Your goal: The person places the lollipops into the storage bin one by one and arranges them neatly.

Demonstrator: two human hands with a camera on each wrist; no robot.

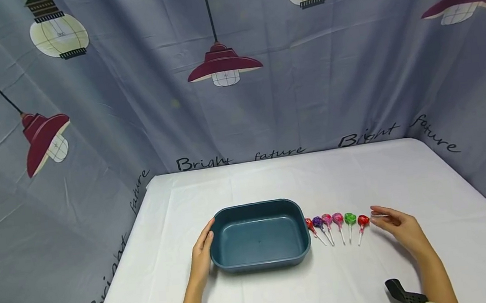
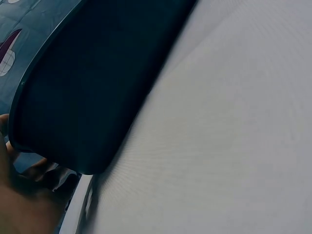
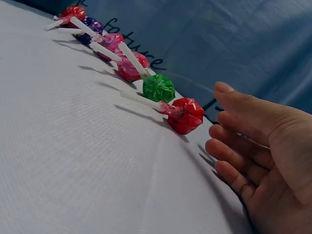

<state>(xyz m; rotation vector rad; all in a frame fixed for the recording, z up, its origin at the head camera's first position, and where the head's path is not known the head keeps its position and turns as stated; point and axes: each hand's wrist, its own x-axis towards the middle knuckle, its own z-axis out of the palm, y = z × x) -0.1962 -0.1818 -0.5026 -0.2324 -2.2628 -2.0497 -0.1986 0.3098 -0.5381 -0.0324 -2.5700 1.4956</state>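
A dark teal rectangular tub (image 1: 262,265) rests on the table in the head view, with nothing inside. My left hand (image 1: 202,255) lies along its left side, fingers extended at the rim; the left wrist view has this hand (image 2: 29,204) beside the tub's wall (image 2: 92,97), its fingers partly in shadow. Several wrapped lollipops stretch in a row right of the tub. At the row's right end is a red lollipop (image 1: 363,220), beside a green lollipop (image 1: 350,218). My right hand (image 1: 400,228) hovers just right of the red one, fingers loosely bent and holding nothing.
Farther left in the row are two pink lollipops (image 1: 337,218), a purple lollipop (image 1: 317,222) and a red-orange lollipop (image 1: 309,224) close against the tub. A white cloth covers the table (image 1: 297,296). Behind hangs a grey-blue curtain (image 1: 148,82) printed with lamps.
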